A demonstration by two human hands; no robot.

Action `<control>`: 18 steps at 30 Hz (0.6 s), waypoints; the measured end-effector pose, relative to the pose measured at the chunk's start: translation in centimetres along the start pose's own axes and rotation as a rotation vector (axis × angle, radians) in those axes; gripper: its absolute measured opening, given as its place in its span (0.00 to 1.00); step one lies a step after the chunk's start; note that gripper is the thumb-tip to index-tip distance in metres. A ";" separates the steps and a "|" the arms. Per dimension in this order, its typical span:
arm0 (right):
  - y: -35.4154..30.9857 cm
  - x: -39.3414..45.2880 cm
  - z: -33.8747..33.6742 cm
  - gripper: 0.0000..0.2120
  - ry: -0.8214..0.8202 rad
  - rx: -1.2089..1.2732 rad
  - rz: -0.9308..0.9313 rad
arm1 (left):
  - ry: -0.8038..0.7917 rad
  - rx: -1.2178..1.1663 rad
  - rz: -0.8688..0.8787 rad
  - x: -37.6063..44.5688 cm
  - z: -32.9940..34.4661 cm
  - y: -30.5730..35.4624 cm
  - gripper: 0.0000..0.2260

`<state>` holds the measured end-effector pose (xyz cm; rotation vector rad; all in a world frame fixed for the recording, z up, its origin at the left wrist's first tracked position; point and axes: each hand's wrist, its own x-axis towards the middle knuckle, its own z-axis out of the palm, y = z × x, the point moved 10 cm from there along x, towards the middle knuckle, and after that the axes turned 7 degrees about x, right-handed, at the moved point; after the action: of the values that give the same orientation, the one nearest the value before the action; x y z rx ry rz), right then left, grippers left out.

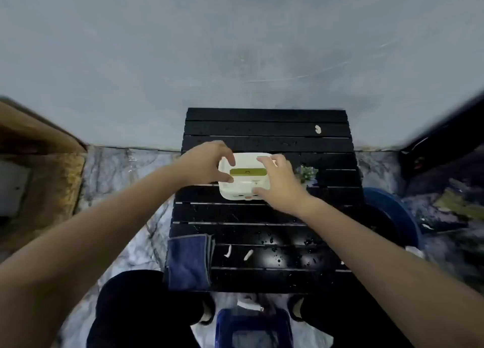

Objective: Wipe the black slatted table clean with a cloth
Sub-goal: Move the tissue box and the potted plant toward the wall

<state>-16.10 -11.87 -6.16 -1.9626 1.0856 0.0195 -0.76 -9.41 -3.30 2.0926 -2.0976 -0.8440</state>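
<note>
— Hands?
— Left hand [209,164] and right hand [277,182] both clasp the white box [242,188] mid-table [262,127].
— Cloth?
— Folded blue cloth [188,261] lies untouched at the table's near-left corner.

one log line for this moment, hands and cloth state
left hand: on white box | right hand: on white box | blue cloth: folded, untouched, near-left table corner | scraps, droplets: unwiped

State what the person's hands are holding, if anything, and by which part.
Both hands grip the white box by its short ends: left hand on the left end, right hand on the right. The blue cloth lies unheld.
</note>
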 end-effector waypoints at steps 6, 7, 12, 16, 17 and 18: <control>6.4 -0.8 4.6 0.41 0.282 0.050 -0.122 | 0.342 -0.095 0.055 -1.2 7.9 -2.9 0.19; 7.3 -0.7 5.0 0.41 0.329 0.092 -0.140 | 0.412 -0.111 0.072 -1.4 8.6 -3.3 0.19; 10.4 0.2 6.8 0.40 0.462 0.294 -0.257 | 0.652 -0.228 0.091 -2.4 12.8 -4.7 0.26; 11.4 0.9 7.1 0.40 0.540 0.341 -0.342 | 0.740 -0.269 0.108 -2.4 14.9 -5.4 0.30; 11.5 1.1 7.1 0.40 0.556 0.359 -0.369 | 0.764 -0.273 0.117 -2.4 15.2 -5.5 0.30; 11.7 1.4 7.1 0.40 0.565 0.385 -0.387 | 0.781 -0.278 0.111 -2.3 15.5 -5.7 0.30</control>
<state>-20.79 -10.73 -19.05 -1.8234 0.9363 -0.9318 -1.81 -1.72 -18.04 1.7352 -1.5494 -0.2105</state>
